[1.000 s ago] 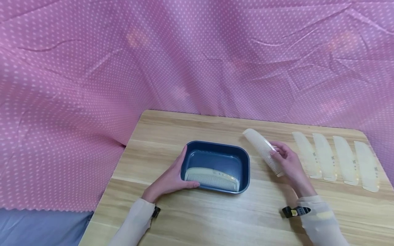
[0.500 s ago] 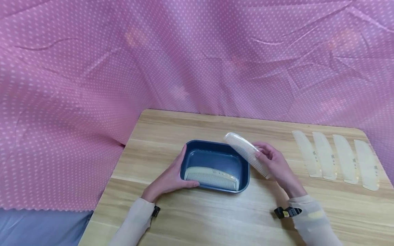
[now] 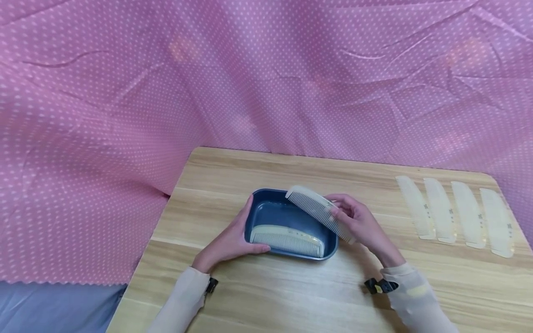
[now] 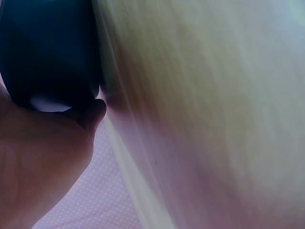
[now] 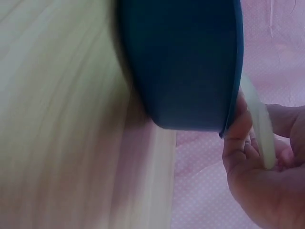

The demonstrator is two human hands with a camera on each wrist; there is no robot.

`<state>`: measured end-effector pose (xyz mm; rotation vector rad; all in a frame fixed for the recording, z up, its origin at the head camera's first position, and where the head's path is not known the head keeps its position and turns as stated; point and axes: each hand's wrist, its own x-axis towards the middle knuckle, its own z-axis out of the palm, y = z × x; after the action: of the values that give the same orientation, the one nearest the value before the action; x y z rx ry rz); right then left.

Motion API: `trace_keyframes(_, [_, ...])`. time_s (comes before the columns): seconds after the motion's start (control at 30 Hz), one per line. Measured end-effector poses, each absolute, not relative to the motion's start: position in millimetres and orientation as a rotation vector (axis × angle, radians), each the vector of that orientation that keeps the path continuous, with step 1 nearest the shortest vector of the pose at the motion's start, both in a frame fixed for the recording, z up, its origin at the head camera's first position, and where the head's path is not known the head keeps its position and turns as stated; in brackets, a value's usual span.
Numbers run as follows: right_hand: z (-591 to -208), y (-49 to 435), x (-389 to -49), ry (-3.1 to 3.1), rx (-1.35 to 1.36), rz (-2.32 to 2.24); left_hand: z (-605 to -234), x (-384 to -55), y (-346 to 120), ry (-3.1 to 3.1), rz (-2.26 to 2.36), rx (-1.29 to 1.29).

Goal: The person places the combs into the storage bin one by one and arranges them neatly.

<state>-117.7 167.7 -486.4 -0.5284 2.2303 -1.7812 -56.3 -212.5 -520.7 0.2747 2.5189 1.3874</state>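
Note:
A dark blue rectangular box [image 3: 266, 210] sits on the wooden table, with one pale comb [image 3: 287, 239] lying along its near side, teeth toward me. My left hand [image 3: 231, 240] holds the box's left end, thumb over the near rim and fingers along the left wall. In the left wrist view, that hand [image 4: 45, 157] reaches up to the dark box [image 4: 50, 52]. A second pale comb is pinched by its right part in my right hand [image 3: 356, 219], slanting over the box's right rim. In the right wrist view, this comb [image 5: 261, 126] appears edge-on between thumb and fingers, beside the box wall [image 5: 186, 67].
Several more pale combs [image 3: 469, 215] lie in a slanted row at the table's right end. The table [image 3: 233, 296] backs onto a pink dotted cloth [image 3: 266, 83]. Black straps [image 3: 381, 286] sit at the wrists.
My right hand has carried its comb leftward, from beside the box to over its right part. My left hand and the box have stayed in place.

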Motion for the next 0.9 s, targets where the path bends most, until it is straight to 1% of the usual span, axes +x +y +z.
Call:
trace_keyframes(0.5, [-477.7,129.7,-118.1,2.249,-0.625,-1.628,-520.8,-57.3,-212.9,2.508,1.401,0.282])
trace_keyframes(0.9, [-482.2,105.3,-113.2,2.271,-0.727,-1.480,-522.3,-57.2,-213.8,2.490,1.427,0.294])
